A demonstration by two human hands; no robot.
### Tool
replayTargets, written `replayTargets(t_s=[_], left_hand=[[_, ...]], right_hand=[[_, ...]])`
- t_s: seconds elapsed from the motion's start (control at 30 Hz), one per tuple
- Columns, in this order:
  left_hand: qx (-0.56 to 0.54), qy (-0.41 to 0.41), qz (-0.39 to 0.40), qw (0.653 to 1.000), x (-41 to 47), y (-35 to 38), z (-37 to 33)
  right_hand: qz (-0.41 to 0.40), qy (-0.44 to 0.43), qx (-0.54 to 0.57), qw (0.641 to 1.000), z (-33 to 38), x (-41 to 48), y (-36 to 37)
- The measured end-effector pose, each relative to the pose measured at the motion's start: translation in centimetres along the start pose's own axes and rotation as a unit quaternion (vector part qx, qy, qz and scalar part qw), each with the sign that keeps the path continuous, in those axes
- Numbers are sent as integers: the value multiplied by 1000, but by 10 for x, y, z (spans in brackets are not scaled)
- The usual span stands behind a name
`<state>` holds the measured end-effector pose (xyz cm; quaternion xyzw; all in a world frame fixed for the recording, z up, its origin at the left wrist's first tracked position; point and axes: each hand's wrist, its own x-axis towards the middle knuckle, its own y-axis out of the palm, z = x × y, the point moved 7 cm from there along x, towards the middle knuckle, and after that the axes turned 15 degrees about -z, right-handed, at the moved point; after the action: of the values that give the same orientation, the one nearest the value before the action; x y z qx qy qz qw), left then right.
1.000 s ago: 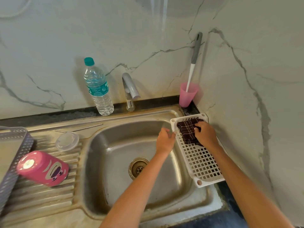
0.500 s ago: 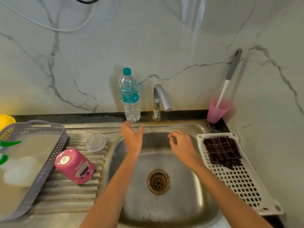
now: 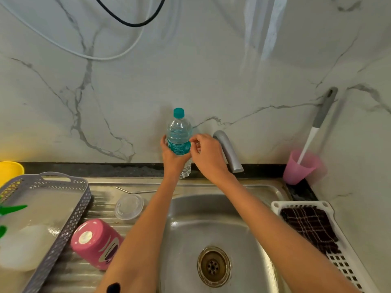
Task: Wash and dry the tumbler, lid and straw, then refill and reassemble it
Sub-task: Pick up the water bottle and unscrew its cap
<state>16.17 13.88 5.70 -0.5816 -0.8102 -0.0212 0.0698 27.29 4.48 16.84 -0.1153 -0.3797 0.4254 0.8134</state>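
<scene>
A clear water bottle with a teal cap stands at the back edge of the steel sink. My left hand grips it around the label. My right hand is just right of the bottle, its fingers loosely curled at the label's edge. The pink tumbler lies on its side on the ribbed draining board. Behind it rests the clear lid, and farther back lies the thin metal straw.
The grey tap curves out right beside my right hand. A pink cup with a brush stands in the right corner. A white rack holds a dark checked cloth. A grey basket sits at left.
My right hand left the cloth on the rack. Both hands moved across the basin and up to the bottle, and my left hand took hold of it.
</scene>
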Motion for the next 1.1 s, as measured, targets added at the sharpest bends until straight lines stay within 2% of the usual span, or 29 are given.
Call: replayTargets(t_s=[0.2, 0.4, 0.7, 0.97, 1.1], left_hand=[[21, 21, -20, 999, -3, -2, -3], [18, 38, -2, 999, -48, -30, -8], [58, 24, 41, 997, -126, -68, -3], [101, 11, 85, 991, -164, -82, 12], [113, 8, 84, 990, -170, -85, 17]], right_hand=[[-18, 13, 17, 1000, -2, 11, 0], [-48, 27, 76, 996, 5, 12, -12], [100, -70, 2, 993, 30, -15, -47], [290, -119, 32, 949, 27, -54, -51], [310, -121, -14, 943, 28, -60, -55]])
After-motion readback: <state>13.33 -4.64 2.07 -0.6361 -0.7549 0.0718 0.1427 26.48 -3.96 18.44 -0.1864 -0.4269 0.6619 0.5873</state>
